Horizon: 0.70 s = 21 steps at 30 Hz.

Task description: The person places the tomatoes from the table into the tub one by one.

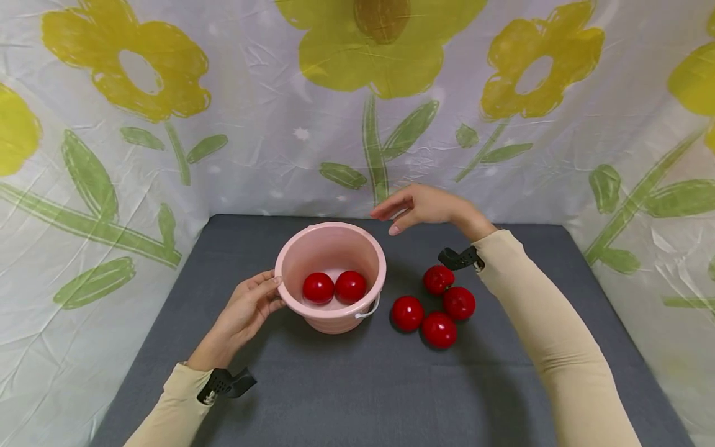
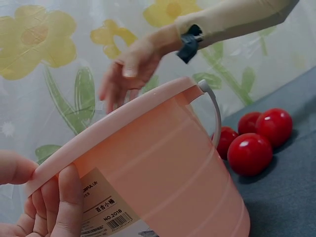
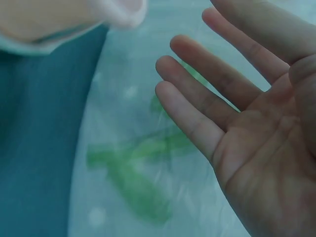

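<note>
A pink bucket [image 1: 331, 320] stands on the dark cloth, its white handle [image 1: 368, 308] hanging at the right side. My left hand [image 1: 244, 310] grips the left rim, the thumb on top and the fingers [image 2: 70, 197] curled underneath. Inside on the bottom lie two shiny red balls that look like apples [image 1: 318, 288]. My right hand [image 1: 421, 206] hovers above and right of the bucket, palm empty and fingers loosely extended, as the right wrist view also shows. Several more red apple-like balls [image 1: 439, 329] lie close together to the right of the bucket, below my right forearm.
A dark grey cloth [image 1: 346, 397] covers the table. Behind and at both sides hangs a pale curtain [image 1: 257, 124] with yellow flowers. A printed label [image 2: 106, 210] is stuck on the bucket's side. Each wrist wears a black strap [image 1: 223, 383].
</note>
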### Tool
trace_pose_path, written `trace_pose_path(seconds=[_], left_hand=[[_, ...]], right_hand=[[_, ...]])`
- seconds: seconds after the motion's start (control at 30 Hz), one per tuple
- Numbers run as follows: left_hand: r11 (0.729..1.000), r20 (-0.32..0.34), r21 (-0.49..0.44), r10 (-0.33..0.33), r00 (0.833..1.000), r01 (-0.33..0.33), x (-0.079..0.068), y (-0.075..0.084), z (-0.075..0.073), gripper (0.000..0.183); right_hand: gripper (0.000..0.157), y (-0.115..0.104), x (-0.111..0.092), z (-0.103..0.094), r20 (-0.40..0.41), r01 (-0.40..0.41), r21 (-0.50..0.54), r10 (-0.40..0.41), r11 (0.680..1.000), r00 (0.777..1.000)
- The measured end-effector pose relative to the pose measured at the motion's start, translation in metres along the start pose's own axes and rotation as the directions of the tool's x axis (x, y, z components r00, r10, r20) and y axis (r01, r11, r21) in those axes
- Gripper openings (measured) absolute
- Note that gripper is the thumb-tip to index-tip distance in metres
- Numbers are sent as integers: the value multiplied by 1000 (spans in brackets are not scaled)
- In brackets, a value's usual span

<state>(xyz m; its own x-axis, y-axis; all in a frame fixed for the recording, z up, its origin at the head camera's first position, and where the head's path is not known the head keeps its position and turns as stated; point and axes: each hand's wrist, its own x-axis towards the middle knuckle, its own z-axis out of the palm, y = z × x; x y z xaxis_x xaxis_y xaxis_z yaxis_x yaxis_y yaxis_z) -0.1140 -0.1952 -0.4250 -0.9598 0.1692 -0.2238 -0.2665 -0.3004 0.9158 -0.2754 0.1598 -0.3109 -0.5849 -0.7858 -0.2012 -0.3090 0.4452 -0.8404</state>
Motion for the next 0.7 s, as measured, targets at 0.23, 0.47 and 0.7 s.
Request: trace_pose_path(seconds=[0.23,0.47,0.7], left_hand=[[1000,2,-2,2,1000,-2,0,-1,-1,34],[1000,-19,14,-5,1000,5,0,-1,0,29],[1000,-8,10,5,1000,-5,0,-2,0,32]], right_hand=[[54,48,-29,2,-29,-82,3,82,997,996],[54,89,-47,15,-28,-142,-14,142,990,990],[56,123,-58,29,-1,-182,-35,182,983,983]])
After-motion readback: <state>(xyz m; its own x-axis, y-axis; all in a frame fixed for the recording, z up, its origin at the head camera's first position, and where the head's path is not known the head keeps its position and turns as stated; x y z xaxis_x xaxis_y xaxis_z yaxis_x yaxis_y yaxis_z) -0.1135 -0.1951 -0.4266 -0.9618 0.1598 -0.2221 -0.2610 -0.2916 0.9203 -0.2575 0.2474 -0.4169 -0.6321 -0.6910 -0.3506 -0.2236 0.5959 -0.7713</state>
